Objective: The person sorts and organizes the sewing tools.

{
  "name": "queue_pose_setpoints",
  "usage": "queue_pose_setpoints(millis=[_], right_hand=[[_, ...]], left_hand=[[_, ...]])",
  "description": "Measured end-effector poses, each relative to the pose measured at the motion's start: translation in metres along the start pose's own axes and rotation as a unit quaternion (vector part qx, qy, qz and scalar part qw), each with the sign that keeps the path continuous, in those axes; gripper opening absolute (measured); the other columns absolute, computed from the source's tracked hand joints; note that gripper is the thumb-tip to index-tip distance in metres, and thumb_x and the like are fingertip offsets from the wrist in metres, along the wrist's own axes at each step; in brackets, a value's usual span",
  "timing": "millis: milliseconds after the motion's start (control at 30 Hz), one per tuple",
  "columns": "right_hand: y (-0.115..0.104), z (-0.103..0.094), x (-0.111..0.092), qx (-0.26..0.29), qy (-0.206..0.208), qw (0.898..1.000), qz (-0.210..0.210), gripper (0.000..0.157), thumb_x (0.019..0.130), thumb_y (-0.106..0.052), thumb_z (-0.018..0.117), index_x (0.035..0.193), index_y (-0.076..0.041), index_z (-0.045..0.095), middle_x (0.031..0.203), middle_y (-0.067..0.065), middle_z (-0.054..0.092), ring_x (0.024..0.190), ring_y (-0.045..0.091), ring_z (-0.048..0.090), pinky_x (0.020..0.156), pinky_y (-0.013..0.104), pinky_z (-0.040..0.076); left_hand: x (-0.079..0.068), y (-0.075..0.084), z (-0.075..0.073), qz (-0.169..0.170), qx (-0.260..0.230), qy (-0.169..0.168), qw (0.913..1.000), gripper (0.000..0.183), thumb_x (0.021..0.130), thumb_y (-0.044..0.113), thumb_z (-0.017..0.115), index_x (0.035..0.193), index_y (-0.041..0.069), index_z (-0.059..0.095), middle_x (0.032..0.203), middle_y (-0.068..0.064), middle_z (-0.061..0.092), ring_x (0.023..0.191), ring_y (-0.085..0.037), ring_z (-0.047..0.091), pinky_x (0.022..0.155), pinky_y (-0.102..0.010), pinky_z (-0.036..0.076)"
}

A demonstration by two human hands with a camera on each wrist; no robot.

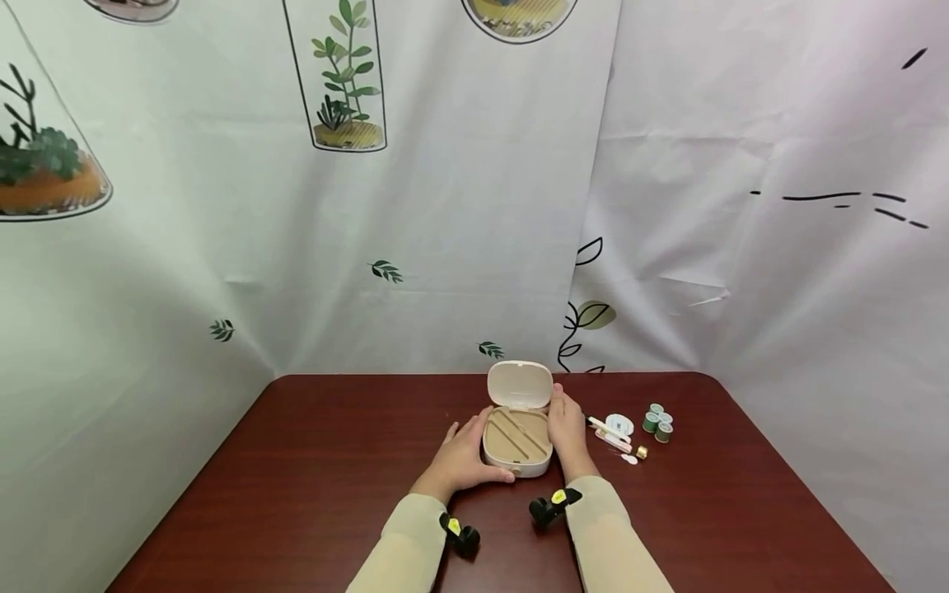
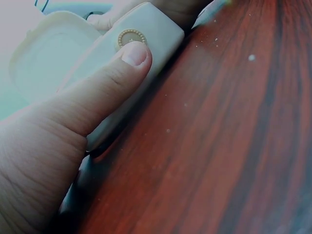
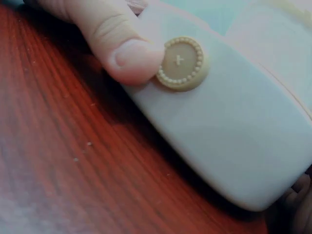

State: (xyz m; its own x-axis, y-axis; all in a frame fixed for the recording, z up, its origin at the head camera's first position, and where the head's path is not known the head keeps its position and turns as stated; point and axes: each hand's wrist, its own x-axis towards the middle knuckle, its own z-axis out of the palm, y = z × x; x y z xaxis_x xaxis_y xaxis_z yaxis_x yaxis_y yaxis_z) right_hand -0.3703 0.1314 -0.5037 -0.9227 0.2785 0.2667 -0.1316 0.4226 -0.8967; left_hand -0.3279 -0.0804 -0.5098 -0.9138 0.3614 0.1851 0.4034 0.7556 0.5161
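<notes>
A small white sewing box stands on the table with its lid raised at the back. Its beige inside has slanted dividers. My left hand grips the box's left side, with the thumb along the front wall. That thumb tip touches the round beige button clasp, which has a beaded rim. On the right side my right hand holds the box near the hinge, fingertips beside the lid. Most of its fingers are hidden in the right wrist view.
Right of the box lie several thread spools, a white disc, slim white and pinkish tools, a small gold piece and a white oval piece. The dark red table ends at a printed cloth backdrop.
</notes>
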Motion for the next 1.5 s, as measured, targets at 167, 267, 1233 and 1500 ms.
queue_pose_setpoints(millis=[167, 267, 1233, 1500], right_hand=[[-0.0014, -0.0025, 0.0029, -0.023, -0.007, 1.0, 0.013, 0.062, 0.111, -0.043, 0.029, 0.085, -0.003, 0.067, 0.08, 0.012, 0.069, 0.086, 0.034, 0.065, 0.086, 0.051, 0.049], [-0.0025, -0.0035, 0.0044, -0.031, -0.017, 0.999, 0.018, 0.063, 0.111, -0.044, 0.027, 0.086, -0.002, 0.067, 0.082, 0.014, 0.07, 0.085, 0.034, 0.064, 0.085, 0.05, 0.05], [0.0022, -0.0051, 0.0074, -0.039, -0.07, 0.996, 0.027, 0.053, 0.104, -0.053, 0.047, 0.096, -0.006, 0.071, 0.097, 0.014, 0.069, 0.089, 0.029, 0.061, 0.082, 0.044, 0.048], [0.0025, -0.0068, 0.0083, -0.029, -0.057, 0.997, 0.036, 0.054, 0.107, -0.048, 0.041, 0.109, -0.004, 0.074, 0.116, 0.018, 0.069, 0.108, 0.034, 0.062, 0.096, 0.052, 0.047]], left_hand=[[0.0005, 0.002, -0.0005, 0.0, 0.002, -0.005, 1.0, 0.126, 0.065, 0.071, 0.082, 0.162, 0.014, 0.024, 0.16, -0.008, 0.039, 0.147, -0.026, 0.037, 0.122, -0.055, 0.015], [0.0005, 0.0022, -0.0008, -0.001, 0.003, -0.004, 1.0, 0.126, 0.065, 0.071, 0.082, 0.162, 0.014, 0.024, 0.159, -0.008, 0.039, 0.146, -0.026, 0.037, 0.122, -0.055, 0.015], [-0.0004, -0.0014, 0.0017, -0.006, 0.003, -0.003, 1.0, 0.127, 0.066, 0.073, 0.081, 0.161, 0.013, 0.024, 0.159, -0.008, 0.04, 0.146, -0.025, 0.037, 0.121, -0.056, 0.016], [0.0006, -0.0016, 0.0022, -0.007, 0.002, -0.005, 1.0, 0.127, 0.065, 0.075, 0.08, 0.162, 0.014, 0.024, 0.16, -0.007, 0.039, 0.146, -0.025, 0.037, 0.122, -0.056, 0.015]])
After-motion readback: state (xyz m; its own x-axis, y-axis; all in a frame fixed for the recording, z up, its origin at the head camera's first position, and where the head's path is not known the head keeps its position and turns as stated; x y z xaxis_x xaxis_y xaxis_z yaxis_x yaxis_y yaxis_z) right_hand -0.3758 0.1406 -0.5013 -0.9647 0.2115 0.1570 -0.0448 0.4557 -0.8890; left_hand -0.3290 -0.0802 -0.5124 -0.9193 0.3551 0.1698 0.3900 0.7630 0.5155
